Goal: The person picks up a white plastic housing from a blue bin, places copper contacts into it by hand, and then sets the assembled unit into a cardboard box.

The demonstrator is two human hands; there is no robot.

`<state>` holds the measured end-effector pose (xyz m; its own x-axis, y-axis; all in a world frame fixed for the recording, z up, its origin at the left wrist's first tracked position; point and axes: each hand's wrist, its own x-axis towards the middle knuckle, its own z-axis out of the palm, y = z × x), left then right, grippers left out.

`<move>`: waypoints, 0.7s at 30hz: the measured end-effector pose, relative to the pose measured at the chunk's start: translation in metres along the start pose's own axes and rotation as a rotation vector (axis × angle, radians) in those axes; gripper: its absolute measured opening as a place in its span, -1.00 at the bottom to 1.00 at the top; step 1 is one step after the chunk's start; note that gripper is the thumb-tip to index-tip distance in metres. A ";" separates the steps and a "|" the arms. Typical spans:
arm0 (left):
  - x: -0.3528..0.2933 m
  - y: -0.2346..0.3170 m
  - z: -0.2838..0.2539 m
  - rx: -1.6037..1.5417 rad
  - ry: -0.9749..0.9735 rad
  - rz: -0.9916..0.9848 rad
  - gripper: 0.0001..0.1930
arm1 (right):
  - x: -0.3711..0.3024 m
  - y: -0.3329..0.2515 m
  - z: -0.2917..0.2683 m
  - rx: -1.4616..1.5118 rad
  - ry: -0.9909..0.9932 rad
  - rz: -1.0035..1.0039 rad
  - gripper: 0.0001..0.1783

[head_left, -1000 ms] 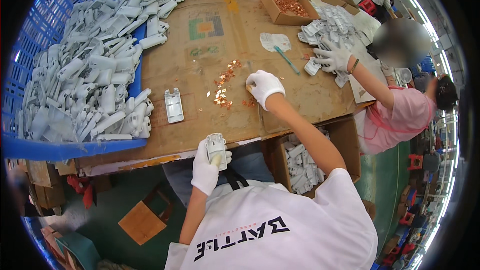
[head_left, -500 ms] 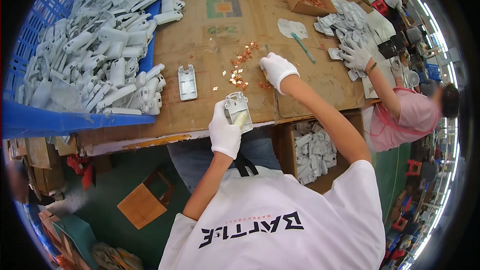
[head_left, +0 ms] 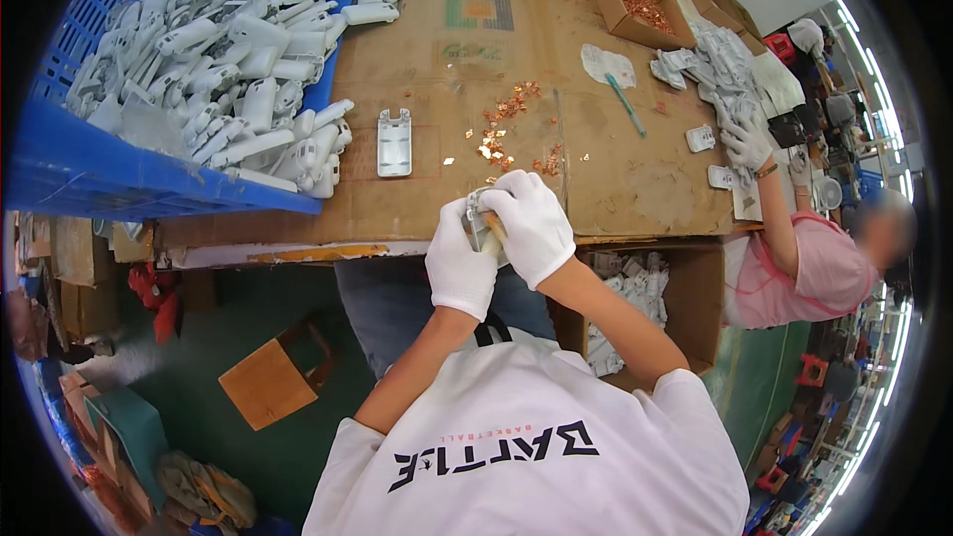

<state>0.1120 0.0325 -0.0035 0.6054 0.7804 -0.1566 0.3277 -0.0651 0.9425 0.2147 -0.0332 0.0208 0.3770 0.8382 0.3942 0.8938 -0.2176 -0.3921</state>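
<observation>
White is being shown by both gloved hands (head_left: 534, 226), pale grey by the held casing (head_left: 474, 204), coppery orange (paler in spots) by the flakes (head_left: 491, 149).

A brown cardboard-covered table (head_left: 347, 213) bears coppery bits (head_left: 492, 150) and a grey casing (head_left: 394, 149).

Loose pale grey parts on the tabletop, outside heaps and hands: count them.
3: a pale grey part left of the copper pieces; a second part and a third part at right, by the co-worker's gloved hand, which may hide more.
</observation>
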 end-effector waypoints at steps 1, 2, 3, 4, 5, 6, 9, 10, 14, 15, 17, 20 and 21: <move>-0.001 0.000 0.000 0.017 0.009 0.010 -0.59 | -0.001 0.001 0.000 0.004 0.000 0.001 -0.74; -0.005 0.000 -0.001 0.021 0.008 0.007 -0.59 | -0.002 0.003 0.000 0.052 -0.054 0.027 -0.74; -0.009 0.000 -0.004 0.060 -0.005 0.000 -0.60 | -0.004 0.004 0.000 0.101 -0.108 0.055 -0.74; -0.015 -0.002 -0.006 0.097 -0.020 -0.011 -0.62 | -0.008 0.003 0.000 0.104 -0.113 0.061 -0.74; -0.021 -0.005 -0.007 0.099 -0.027 -0.020 -0.62 | -0.014 0.003 0.001 0.294 -0.127 0.292 -0.77; -0.027 -0.009 -0.008 0.104 -0.039 0.036 -0.62 | -0.020 0.003 0.002 0.483 -0.139 0.526 -0.78; -0.050 -0.028 -0.015 0.171 -0.110 0.147 -0.58 | -0.043 -0.011 -0.005 0.437 -0.597 0.772 -0.76; -0.057 -0.035 -0.018 0.176 -0.144 0.175 -0.55 | -0.057 -0.017 -0.007 0.454 -0.569 0.757 -0.76; -0.071 -0.032 -0.042 0.237 -0.495 0.066 -0.61 | -0.112 -0.036 0.001 0.319 -0.492 0.569 -0.75; -0.073 -0.036 -0.041 0.239 -0.508 0.053 -0.61 | -0.122 -0.041 0.002 0.273 -0.529 0.551 -0.75; -0.077 -0.041 -0.039 0.310 -0.571 0.057 -0.64 | -0.131 -0.049 -0.001 0.270 -0.550 0.593 -0.74; -0.088 -0.037 -0.038 0.393 -0.542 0.108 -0.72 | -0.141 -0.058 -0.003 0.317 -0.508 0.664 -0.76; -0.091 -0.036 -0.037 0.392 -0.547 0.109 -0.72 | -0.142 -0.060 -0.005 0.319 -0.481 0.652 -0.77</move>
<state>0.0184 -0.0132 -0.0125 0.8956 0.3369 -0.2906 0.4202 -0.4260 0.8012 0.1086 -0.1419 -0.0078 0.5817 0.7314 -0.3560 0.3976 -0.6374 -0.6600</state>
